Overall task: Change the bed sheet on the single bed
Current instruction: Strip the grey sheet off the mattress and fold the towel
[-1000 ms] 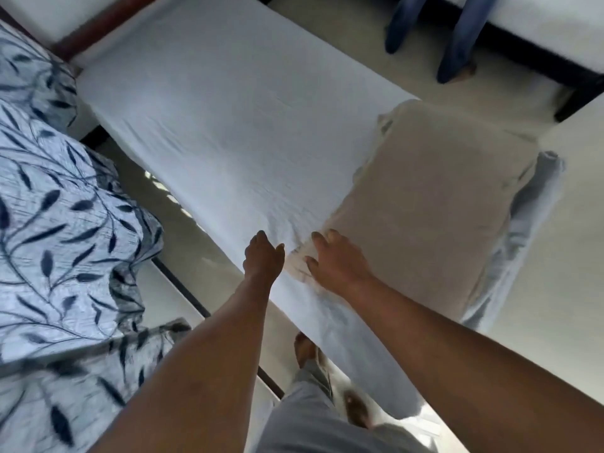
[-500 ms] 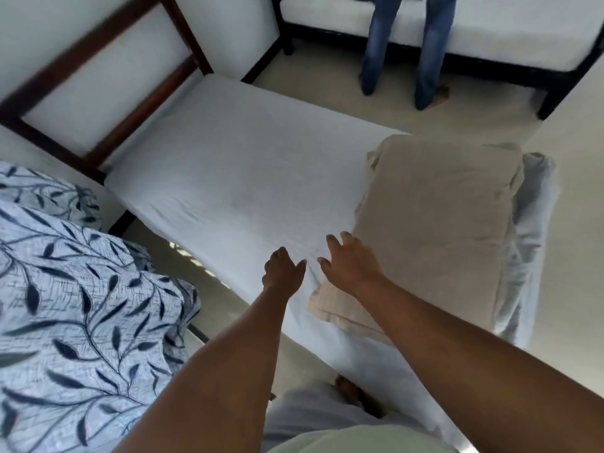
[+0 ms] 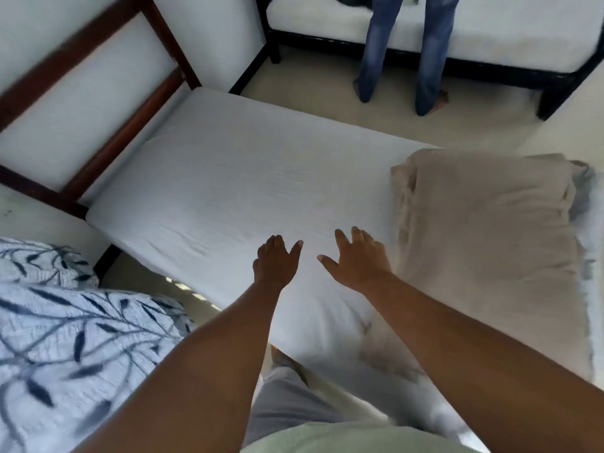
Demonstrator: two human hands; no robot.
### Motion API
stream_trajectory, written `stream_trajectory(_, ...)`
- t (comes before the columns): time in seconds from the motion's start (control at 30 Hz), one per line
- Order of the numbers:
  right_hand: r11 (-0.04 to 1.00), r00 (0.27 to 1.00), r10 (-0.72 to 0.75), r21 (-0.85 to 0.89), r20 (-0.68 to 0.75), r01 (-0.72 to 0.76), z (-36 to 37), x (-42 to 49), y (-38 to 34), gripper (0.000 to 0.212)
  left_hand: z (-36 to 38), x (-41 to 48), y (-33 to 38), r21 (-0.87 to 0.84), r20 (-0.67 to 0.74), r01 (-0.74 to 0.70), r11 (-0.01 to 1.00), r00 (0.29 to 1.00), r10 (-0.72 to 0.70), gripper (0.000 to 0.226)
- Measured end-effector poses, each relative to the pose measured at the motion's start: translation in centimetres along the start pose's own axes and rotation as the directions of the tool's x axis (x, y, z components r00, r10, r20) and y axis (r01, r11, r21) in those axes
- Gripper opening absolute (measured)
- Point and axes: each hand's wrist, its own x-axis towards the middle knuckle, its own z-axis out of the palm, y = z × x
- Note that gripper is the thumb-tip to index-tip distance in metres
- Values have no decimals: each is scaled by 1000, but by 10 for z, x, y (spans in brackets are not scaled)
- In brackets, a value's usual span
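The single bed's mattress, covered by a white sheet (image 3: 242,191), runs across the middle of the view. A folded beige sheet (image 3: 483,243) lies on the bed's right end. My left hand (image 3: 276,261) hovers over the white sheet near the bed's near edge, fingers spread and holding nothing. My right hand (image 3: 356,258) is beside it, fingers spread and empty, just left of the beige sheet's edge. Both arms reach out from the bottom of the view.
A dark wooden headboard (image 3: 108,103) stands at the bed's left end. A quilt with a blue leaf pattern (image 3: 65,338) lies on another bed at lower left. A person in blue jeans (image 3: 405,50) stands by a third bed (image 3: 510,34) at the top.
Both hands have let go of the beige sheet's corner and moved left over the white sheet, fingers spreading. The view has tilted up, showing more headboard and the far bed.
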Motion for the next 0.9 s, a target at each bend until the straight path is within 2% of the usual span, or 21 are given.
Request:
stream_trajectory(0.17, 995, 995, 86, 39, 56, -89, 5, 54, -100, 84, -44, 61, -90, -4, 60, 77, 997, 995, -77, 69)
stream_trajectory(0.37, 999, 996, -12, 33, 90, 9, -7, 94, -187, 80, -98, 115, -172, -87, 79, 211, 973, 976, -205, 74)
stream_trajectory(0.43, 997, 995, -72, 30, 71, 70, -10, 105, -204, 79, -111, 127, -197, -118, 65, 273, 955, 962, -267, 76)
stream_trajectory(0.57, 994, 987, -100, 46, 128, 94, -18, 126, -227, 76, -140, 134, -227, -97, 51, 371, 923, 928, -368, 76)
stream_trajectory(0.6, 996, 988, -73, 56, 140, 66, -14, 124, -224, 76, -133, 130, -228, -140, 61, 379, 915, 925, -374, 76)
stream_trajectory(0.63, 993, 990, -95, 74, 106, 87, -24, 139, -247, 76, -161, 142, -242, -183, 25, 379, 907, 924, -381, 76)
stream_trajectory(0.73, 989, 988, -106, 119, 114, 93, -29, 155, -271, 76, -180, 151, -245, -258, 76, 417, 871, 908, -412, 73)
stream_trajectory(0.9, 967, 969, -229, 133, 89, 216, -44, 192, -352, 75, -221, 198, -290, -316, -25, 389, 865, 908, -418, 71)
